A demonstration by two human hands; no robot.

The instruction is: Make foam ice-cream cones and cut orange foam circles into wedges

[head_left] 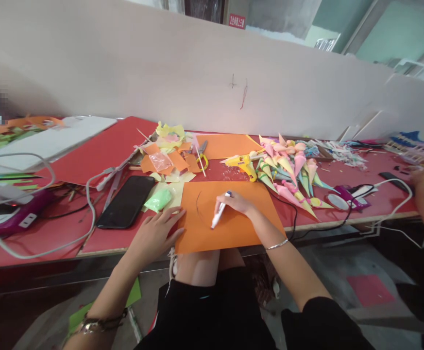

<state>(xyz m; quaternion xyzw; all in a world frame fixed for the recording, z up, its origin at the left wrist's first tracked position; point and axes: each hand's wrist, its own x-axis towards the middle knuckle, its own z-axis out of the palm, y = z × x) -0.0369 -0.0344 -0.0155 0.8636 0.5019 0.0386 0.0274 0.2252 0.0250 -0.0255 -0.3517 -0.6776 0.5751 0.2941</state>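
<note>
R hand (pixel 237 201) pinching wht marker (pixel 218 216), tip at orange sheet (pixel 241 231); L hand (pixel 158 232) spread by its edge.

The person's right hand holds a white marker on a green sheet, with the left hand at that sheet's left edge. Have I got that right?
Not quite: the sheet is orange, as the head view shows. The right hand does hold the white marker on it, with the left hand at its left edge.
</note>
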